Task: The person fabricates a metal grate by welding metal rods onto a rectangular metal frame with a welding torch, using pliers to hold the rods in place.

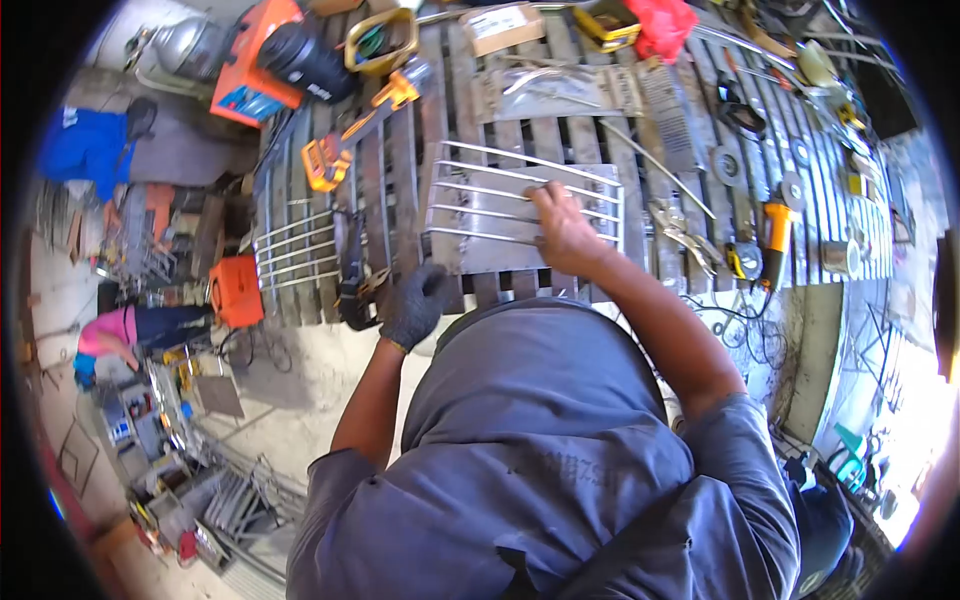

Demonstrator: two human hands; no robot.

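A flat rack of thin metal rods lies over a grey metal plate on the slatted table. My bare right hand is on the rack's right half, its fingers curled around the rods. My left hand, in a dark glove, is at the table's front edge, just left of the plate. Its fingers are loosely bent and apart, with nothing visible in them. A similar rod rack lies farther left, beyond a dark clamp-like tool.
On the slatted table lie an orange-and-black tool, a long rod, a tape measure and a yellow angle grinder with a cord. Orange cases stand at left. Two other people, in blue and pink, are farther left.
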